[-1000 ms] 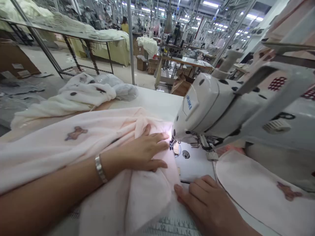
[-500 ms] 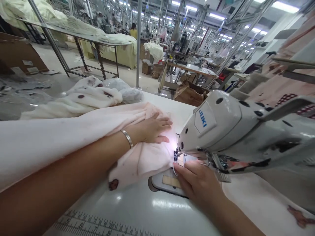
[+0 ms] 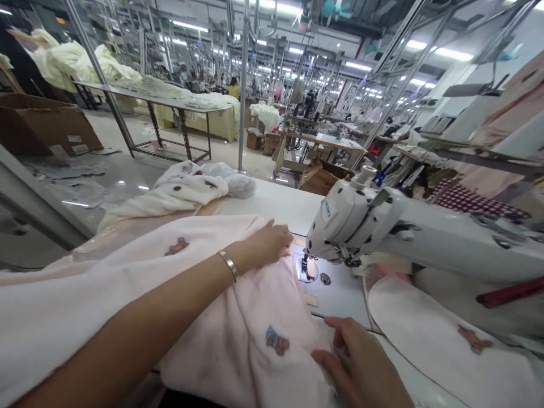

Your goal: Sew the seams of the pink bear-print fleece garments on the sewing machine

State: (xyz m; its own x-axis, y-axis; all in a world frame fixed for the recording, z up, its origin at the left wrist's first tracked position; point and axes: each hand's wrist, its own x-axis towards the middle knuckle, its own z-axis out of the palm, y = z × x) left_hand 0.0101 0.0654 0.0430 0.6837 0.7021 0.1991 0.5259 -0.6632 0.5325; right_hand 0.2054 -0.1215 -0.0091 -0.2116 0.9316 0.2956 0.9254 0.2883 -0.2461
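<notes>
Across the tabletop (image 3: 280, 198), pink cloth (image 3: 255, 300) is lying in folds, its right edge running near the machine (image 3: 352, 221). The left hand (image 3: 272, 245) is resting on its far part, fingers bending together; whether they are pinching it, I cannot tell. The right hand (image 3: 361, 357) is sitting at its near right edge, thumb and fingers standing apart. Farther right, a pink panel (image 3: 412, 317) is lying; beyond, spotted cloth (image 3: 193, 190) is resting.

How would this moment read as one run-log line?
left hand: curled on pink cloth | right hand: open at pink cloth's right edge | sewing machine: right of left hand | spotted cloth: beyond pink cloth
</notes>
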